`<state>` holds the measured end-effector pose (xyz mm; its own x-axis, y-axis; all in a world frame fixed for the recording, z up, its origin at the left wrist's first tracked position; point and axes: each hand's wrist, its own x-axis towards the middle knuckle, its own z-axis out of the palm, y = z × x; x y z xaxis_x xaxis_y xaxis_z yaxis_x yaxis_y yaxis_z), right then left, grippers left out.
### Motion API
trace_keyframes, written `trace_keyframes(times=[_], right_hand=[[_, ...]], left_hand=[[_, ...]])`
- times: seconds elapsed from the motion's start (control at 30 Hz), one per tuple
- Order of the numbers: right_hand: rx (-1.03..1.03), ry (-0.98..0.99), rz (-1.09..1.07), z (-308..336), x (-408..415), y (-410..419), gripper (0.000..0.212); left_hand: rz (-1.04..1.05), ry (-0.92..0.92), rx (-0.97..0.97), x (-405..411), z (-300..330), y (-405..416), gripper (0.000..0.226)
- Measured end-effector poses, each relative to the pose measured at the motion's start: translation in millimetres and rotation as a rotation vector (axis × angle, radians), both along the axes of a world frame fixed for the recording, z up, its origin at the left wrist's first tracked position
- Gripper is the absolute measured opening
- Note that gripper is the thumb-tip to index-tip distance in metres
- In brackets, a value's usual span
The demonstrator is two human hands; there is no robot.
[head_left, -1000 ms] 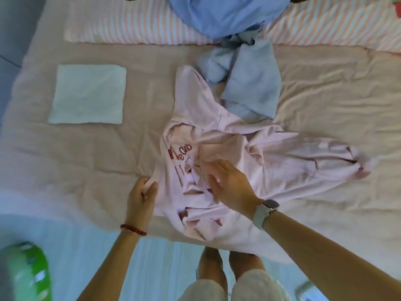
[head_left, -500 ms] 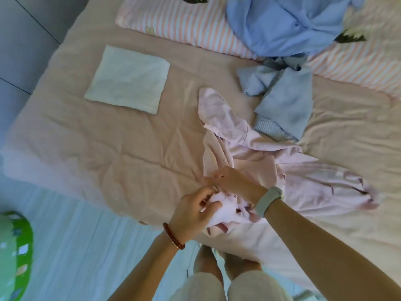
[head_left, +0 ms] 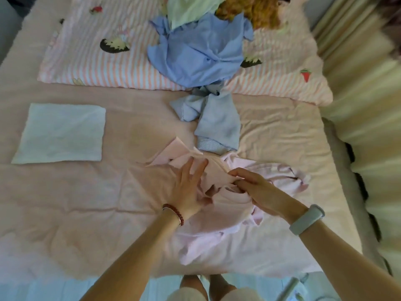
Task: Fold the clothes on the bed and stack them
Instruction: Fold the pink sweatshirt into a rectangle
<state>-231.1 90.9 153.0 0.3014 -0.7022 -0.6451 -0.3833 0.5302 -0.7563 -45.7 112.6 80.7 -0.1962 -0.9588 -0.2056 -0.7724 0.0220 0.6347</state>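
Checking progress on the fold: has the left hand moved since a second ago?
Yes. The left hand left the pink garment's edge nearest the folded white cloth, and now presses flat on its middle, farther from that cloth.

Folded cloth [head_left: 59, 133] lies left of centre; crumpled garment [head_left: 217, 177] centre-right; behind it, seemingly heaped clothes [head_left: 199, 51] on a quilt [head_left: 108, 64].

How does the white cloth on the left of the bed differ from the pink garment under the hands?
The white cloth is folded into a flat, neat rectangle; the pink garment is crumpled and spread unevenly. No hand touches the white cloth, while the left hand lies flat on the pink garment with straight fingers and the right hand pinches a fold of it. The white cloth lies apart, alone; the pink garment touches a light blue garment. Both rest on the pink bedsheet.
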Motion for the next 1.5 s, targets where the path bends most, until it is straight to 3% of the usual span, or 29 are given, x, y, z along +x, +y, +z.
trace_keyframes(times=[0.1,0.2,0.27,0.37,0.47,0.57,0.7,0.77,0.9,0.97,1.1,1.17,1.23,1.3,1.4,1.5], right_hand=[[-0.07,-0.058,-0.071,29,-31,4,0.039],[-0.159,-0.024,-0.116,54,-65,15,0.019],[-0.262,0.166,-0.01,68,-88,25,0.011],[-0.329,0.444,0.164,78,-113,43,0.029],[-0.488,0.643,0.214,83,-127,62,0.034],[-0.66,0.734,0.058,96,-145,80,0.032],[-0.713,0.805,-0.069,124,-179,114,0.021],[-0.791,0.722,-0.17,141,-195,130,0.013],[-0.835,0.077,-0.414,197,-211,159,0.031],[-0.974,-0.048,-0.415,228,-213,172,0.033],[-1.201,-0.038,-0.282,277,-208,199,0.031],[-1.196,0.098,-0.097,282,-205,211,0.056],[-1.203,0.254,0.049,276,-204,221,0.062],[-1.272,0.326,0.08,270,-202,230,0.047],[-1.398,0.22,-0.019,265,-197,246,0.035],[-1.434,0.096,-0.137,265,-191,258,0.017]], left_hand=[[-0.067,0.072,-0.233,-23,25,-22,0.044],[-0.244,0.168,-0.332,-32,51,-42,0.032],[-0.354,0.166,-0.278,-35,70,-48,0.036],[-0.42,0.201,-0.219,-40,100,-45,0.039],[-0.291,0.334,-0.188,-60,141,-26,0.031],[-0.111,0.481,-0.191,-83,179,7,0.017],[0.181,0.656,-0.319,-104,228,49,0.021],[0.245,0.689,-0.476,-110,255,67,0.03],[0.245,0.63,-0.813,-122,310,107,0.042],[0.272,0.58,-0.951,-121,336,122,0.037],[0.303,0.485,-0.991,-103,364,141,0.036],[0.333,0.477,-0.962,-91,365,152,0.032],[0.334,0.472,-0.969,-81,363,170,0.023],[0.318,0.396,-1.023,-73,359,191,0.018],[0.386,0.4,-1.086,-63,345,224,0.027],[0.463,0.47,-1.109,-49,331,244,0.023]])
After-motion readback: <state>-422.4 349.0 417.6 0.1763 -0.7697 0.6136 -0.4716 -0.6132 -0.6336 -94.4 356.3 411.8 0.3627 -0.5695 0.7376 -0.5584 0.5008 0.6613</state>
